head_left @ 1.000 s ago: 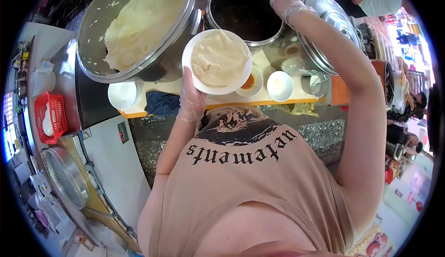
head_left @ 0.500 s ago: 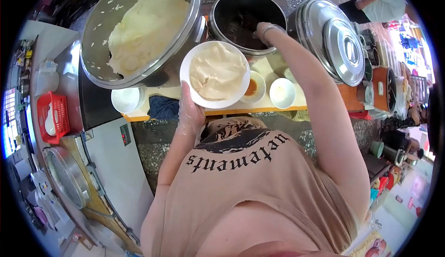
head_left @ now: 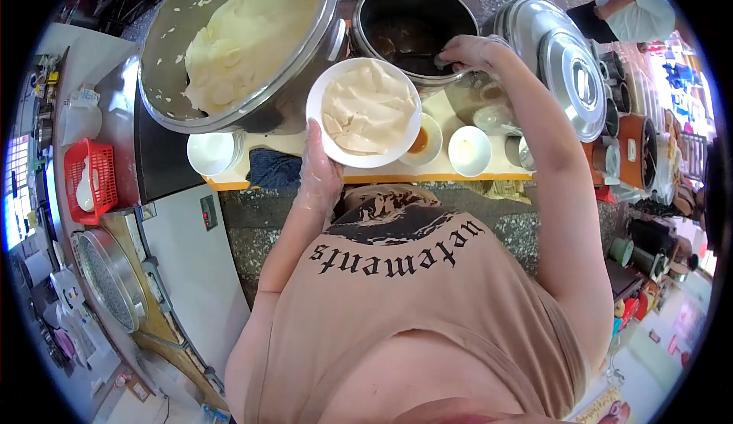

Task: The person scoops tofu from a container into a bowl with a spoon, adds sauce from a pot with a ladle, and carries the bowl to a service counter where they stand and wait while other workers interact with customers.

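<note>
While the left hand [head_left: 321,172] is holding up a white bowl [head_left: 370,161], the right hand [head_left: 469,53] is hanging over the near right part of a dark-lined pot [head_left: 412,4] on the far side. So the left grip is clamping the bowl's near left side, pretty clearly. As for the right grip, its fingers are looking curled, but I'm not able to tell whether they're pinching anything against that dark background.

The bowl itself is hovering above the near side of the tabletop [head_left: 439,109], with pale soft slabs [head_left: 366,111] already filling most of it. It's partly covering a dish of brown liquid [head_left: 419,143] just to its right, and a small white bowl [head_left: 466,163] is sitting further right. Over on the far left, a big steel pot [head_left: 169,46] is holding loads more similar pale stuff.

I'm reading this as the dark-pot step, with the filled bowl waiting. To me, the next move is calling for a level bowl and a right hand clearing that pot rim.
</note>
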`<state>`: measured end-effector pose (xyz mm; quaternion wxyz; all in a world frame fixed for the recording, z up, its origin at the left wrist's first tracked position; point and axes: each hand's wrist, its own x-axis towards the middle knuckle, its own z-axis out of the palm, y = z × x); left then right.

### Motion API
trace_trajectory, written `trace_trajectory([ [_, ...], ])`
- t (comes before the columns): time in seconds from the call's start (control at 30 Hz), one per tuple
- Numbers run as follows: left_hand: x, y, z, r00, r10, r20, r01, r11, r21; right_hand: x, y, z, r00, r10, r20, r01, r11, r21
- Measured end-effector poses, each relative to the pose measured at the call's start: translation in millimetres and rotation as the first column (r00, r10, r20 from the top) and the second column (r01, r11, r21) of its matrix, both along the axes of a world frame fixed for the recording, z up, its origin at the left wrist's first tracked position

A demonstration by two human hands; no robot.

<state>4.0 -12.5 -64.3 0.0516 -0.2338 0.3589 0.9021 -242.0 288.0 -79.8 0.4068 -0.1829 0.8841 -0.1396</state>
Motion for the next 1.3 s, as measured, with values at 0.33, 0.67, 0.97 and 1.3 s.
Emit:
trace_trajectory([
  [0.33, -17.0, 8.8, 9.9, 0.996, -0.088, -0.007, 0.088, 0.994, -0.064, 70.3, 20.7, 61.1, 0.718, -0.580, 0.385, 0.685, 0.685, -0.246],
  [0.67, -52.0, 25.4, 14.2, 0.981, -0.110, -0.157, 0.101, 0.993, -0.062, 81.3, 55.7, 152.2, 0.711, -0.667, 0.222, 0.701, 0.649, -0.296],
  [0.97, -85.7, 37.4, 5.0, 0.980, -0.135, -0.148, 0.131, 0.991, -0.034, 126.6, 46.2, 201.1, 0.775, -0.619, 0.124, 0.624, 0.719, -0.307],
  [1.3, -90.0, 41.4, 7.4, 0.978, -0.169, -0.121, 0.165, 0.985, -0.044, 193.1, 18.7, 165.0, 0.635, -0.208, -0.744, 0.150, 0.978, -0.145],
])
